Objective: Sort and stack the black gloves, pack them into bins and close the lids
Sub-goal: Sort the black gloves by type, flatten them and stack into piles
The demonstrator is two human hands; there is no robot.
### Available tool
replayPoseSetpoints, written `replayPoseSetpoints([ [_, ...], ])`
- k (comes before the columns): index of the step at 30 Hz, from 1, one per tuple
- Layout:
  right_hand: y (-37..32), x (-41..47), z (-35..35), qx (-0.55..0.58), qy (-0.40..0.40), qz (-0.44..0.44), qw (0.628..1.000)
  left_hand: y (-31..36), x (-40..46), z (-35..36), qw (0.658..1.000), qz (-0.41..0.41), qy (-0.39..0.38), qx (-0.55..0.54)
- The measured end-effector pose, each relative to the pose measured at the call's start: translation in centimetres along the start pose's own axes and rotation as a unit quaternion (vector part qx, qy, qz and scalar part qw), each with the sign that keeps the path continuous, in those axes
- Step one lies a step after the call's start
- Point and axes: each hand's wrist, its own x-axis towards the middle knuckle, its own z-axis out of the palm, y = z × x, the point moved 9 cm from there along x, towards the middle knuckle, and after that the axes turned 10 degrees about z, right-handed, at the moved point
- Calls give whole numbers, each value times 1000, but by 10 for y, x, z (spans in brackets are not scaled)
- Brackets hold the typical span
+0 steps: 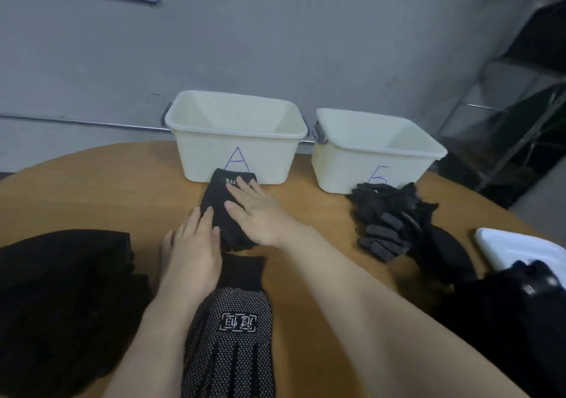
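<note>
A plain black glove stack [216, 204] with a small white label lies on the table in front of the white bin marked A [235, 140]. My right hand [257, 210] lies flat on top of it, fingers straight. Against the stack's left side rests my left hand [196, 244], also flat. A dotted black glove [232, 336] with a white logo lies below my hands near the front edge. The second white bin [373, 158], marked with a blue letter, stands to the right. Both bins are open and look empty.
A loose heap of dotted black gloves [398, 223] lies in front of the right bin. A big dark pile [61, 299] fills the left of the table. A white lid [517, 250] sits at the right edge, with more black gloves [505, 312] below it.
</note>
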Motion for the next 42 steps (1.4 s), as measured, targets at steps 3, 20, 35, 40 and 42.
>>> replayPoseSetpoints([
  [3,28,-64,-21,148,122,29,981,11,-9,-14,1000,5,11,10],
  [20,204,-202,-46,151,312,308,886,108,-119,31,968,228,-97,47],
  [35,186,-181,-63,172,390,239,873,122,-101,31,977,191,-74,67],
  [40,152,-182,-63,277,390,162,863,139,-102,22,976,212,-30,-28],
  [42,141,-188,-61,327,360,150,861,145,-103,19,974,209,-27,-78],
])
